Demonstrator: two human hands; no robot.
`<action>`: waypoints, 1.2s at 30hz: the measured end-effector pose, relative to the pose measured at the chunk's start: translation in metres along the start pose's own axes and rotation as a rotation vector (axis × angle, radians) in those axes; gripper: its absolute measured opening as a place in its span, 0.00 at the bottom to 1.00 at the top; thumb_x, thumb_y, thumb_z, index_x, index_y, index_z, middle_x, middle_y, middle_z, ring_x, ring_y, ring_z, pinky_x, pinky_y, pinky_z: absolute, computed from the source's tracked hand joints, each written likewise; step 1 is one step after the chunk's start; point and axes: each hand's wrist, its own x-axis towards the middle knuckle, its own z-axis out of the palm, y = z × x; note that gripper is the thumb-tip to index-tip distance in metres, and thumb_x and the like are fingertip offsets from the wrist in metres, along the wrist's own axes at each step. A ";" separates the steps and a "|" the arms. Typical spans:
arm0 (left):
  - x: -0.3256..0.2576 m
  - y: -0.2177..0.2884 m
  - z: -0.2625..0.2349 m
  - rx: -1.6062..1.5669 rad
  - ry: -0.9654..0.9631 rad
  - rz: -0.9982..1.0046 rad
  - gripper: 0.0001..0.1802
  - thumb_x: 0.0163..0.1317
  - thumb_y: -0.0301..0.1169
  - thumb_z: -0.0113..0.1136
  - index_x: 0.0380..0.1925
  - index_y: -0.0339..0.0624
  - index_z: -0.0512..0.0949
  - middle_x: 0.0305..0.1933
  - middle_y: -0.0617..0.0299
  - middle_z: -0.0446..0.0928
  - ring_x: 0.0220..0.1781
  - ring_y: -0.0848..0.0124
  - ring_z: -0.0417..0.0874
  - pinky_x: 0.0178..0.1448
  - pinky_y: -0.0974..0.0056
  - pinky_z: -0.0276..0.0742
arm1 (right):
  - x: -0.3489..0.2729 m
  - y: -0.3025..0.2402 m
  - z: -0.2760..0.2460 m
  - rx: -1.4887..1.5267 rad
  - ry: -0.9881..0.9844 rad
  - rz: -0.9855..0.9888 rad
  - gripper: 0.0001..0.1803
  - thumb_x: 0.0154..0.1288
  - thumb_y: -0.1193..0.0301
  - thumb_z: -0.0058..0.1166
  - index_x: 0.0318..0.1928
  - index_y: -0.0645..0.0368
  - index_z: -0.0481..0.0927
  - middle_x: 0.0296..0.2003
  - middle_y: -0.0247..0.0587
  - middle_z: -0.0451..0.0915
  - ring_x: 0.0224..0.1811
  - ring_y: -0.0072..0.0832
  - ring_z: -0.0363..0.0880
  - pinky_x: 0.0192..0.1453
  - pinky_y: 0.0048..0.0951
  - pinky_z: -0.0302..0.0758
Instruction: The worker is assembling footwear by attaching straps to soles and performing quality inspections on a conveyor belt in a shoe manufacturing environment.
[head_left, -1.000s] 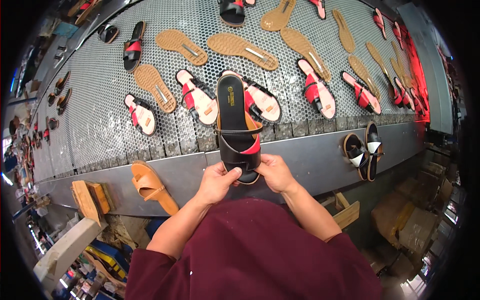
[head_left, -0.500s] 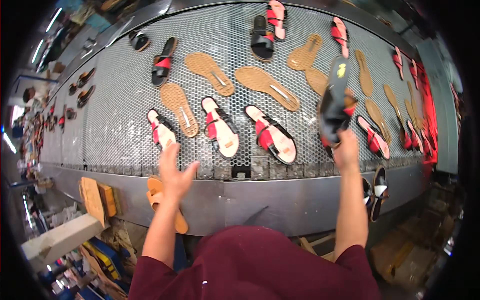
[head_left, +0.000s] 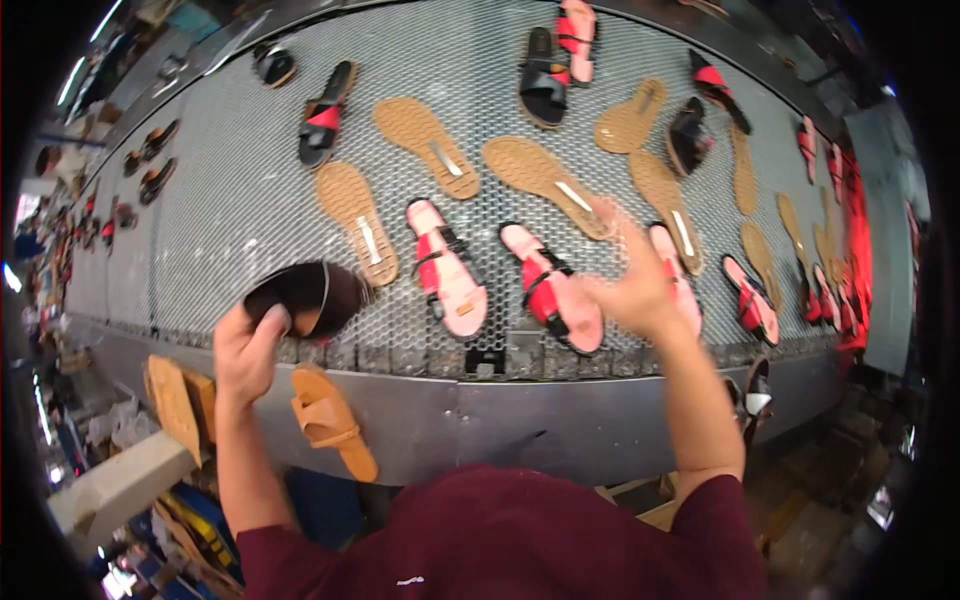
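My left hand [head_left: 246, 352] grips a dark sandal [head_left: 305, 298], blurred by motion, above the front left of the metal mesh belt [head_left: 230, 200]. My right hand [head_left: 637, 285] is spread with nothing in it, over the front of the belt. Just left of it lies a red-strapped sandal with a pink insole [head_left: 550, 300]; a similar sandal [head_left: 686, 295] is partly hidden behind this hand. Between my hands rests another pink-insoled sandal [head_left: 445, 270]. Beyond the right hand lie a black sandal [head_left: 688, 138] and a black-and-red sandal [head_left: 718, 88].
Several tan soles [head_left: 425, 145] lie across the belt among more sandals. A metal ledge [head_left: 520, 420] borders its front, with a tan sandal [head_left: 332, 422] on it and dark sandals [head_left: 758, 388] at the right. A red-lit opening [head_left: 858, 250] stands far right.
My left hand has closed on a sandal from the front left and moved left with it. My right hand has let go of the black sandal and shifted left, fingers spread.
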 end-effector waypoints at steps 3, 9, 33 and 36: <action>0.006 0.012 0.037 -0.423 -0.144 -0.040 0.13 0.68 0.18 0.49 0.49 0.29 0.79 0.47 0.58 0.83 0.45 0.73 0.83 0.49 0.69 0.76 | -0.014 -0.056 0.047 0.187 -0.397 -0.025 0.59 0.46 0.57 0.79 0.74 0.65 0.57 0.69 0.55 0.67 0.73 0.42 0.65 0.76 0.39 0.61; 0.085 -0.051 0.083 -0.743 -0.364 -0.107 0.25 0.70 0.36 0.58 0.60 0.29 0.75 0.60 0.52 0.78 0.61 0.64 0.79 0.62 0.60 0.74 | -0.077 -0.043 0.066 0.812 -0.632 0.400 0.08 0.72 0.68 0.54 0.44 0.59 0.81 0.33 0.28 0.83 0.37 0.16 0.77 0.43 0.26 0.74; 0.080 -0.122 -0.021 -0.922 0.343 -0.179 0.22 0.75 0.35 0.45 0.63 0.33 0.69 0.59 0.49 0.77 0.58 0.56 0.81 0.61 0.51 0.80 | -0.271 0.008 0.029 0.790 -0.177 0.933 0.07 0.72 0.73 0.54 0.44 0.64 0.79 0.36 0.35 0.84 0.38 0.20 0.81 0.47 0.25 0.78; 0.027 -0.078 0.023 -0.961 0.176 -0.124 0.22 0.74 0.37 0.45 0.65 0.43 0.70 0.60 0.52 0.77 0.61 0.56 0.79 0.65 0.49 0.76 | -0.274 0.013 0.025 0.892 0.065 0.928 0.07 0.71 0.74 0.55 0.44 0.66 0.78 0.34 0.39 0.84 0.35 0.24 0.83 0.41 0.27 0.80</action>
